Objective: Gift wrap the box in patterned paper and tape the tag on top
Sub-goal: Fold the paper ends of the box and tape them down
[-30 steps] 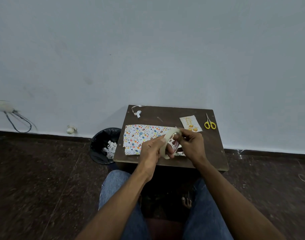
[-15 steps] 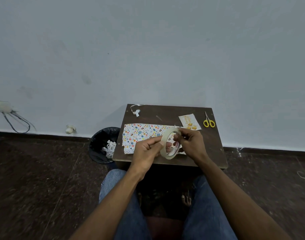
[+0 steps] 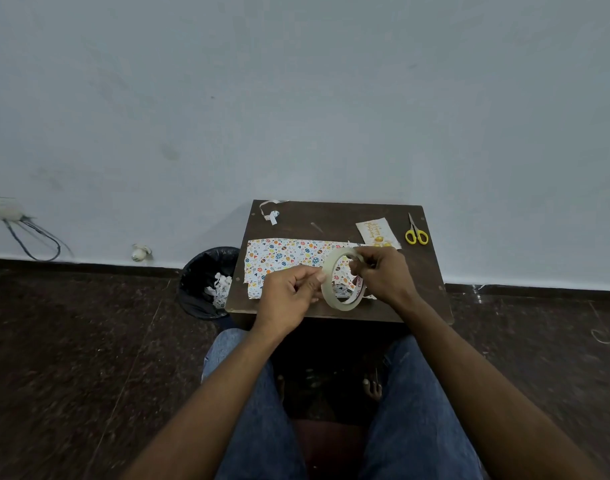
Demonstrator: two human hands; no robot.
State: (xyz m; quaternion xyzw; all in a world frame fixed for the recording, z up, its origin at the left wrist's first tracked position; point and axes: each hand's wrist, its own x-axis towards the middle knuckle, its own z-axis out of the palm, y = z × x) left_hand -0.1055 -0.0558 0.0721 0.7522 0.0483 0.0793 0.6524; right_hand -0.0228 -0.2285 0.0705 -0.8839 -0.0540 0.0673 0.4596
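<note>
Head view looks down over a seated person's blue-jeaned knees to a small dark brown table set against a pale wall. Both hands are raised just above the near half of the table and meet at a roll of tape, which stands on edge between them. The right hand has its fingers curled round the roll's far upper rim, gripping it. The left hand has its fingers curled in, with the thumb and forefinger pressed together at the roll's left edge; whether they pinch a loose end of tape or only touch the roll cannot be told.

Beneath the hands lies the patterned paper, white with small coloured shapes, spread flat across the middle of the table, its left edge close to the table's left side. The box cannot be made out. The tag, a pale card with yellow print, lies at the back right, just beyond the right hand. Yellow-handled scissors lie just right of the tag, near the table's right edge. A curled paper scrap sits at the back left corner.

On the dark floor left of the table stands a black bin holding white paper scraps. Farther left, cables hang from the wall.
</note>
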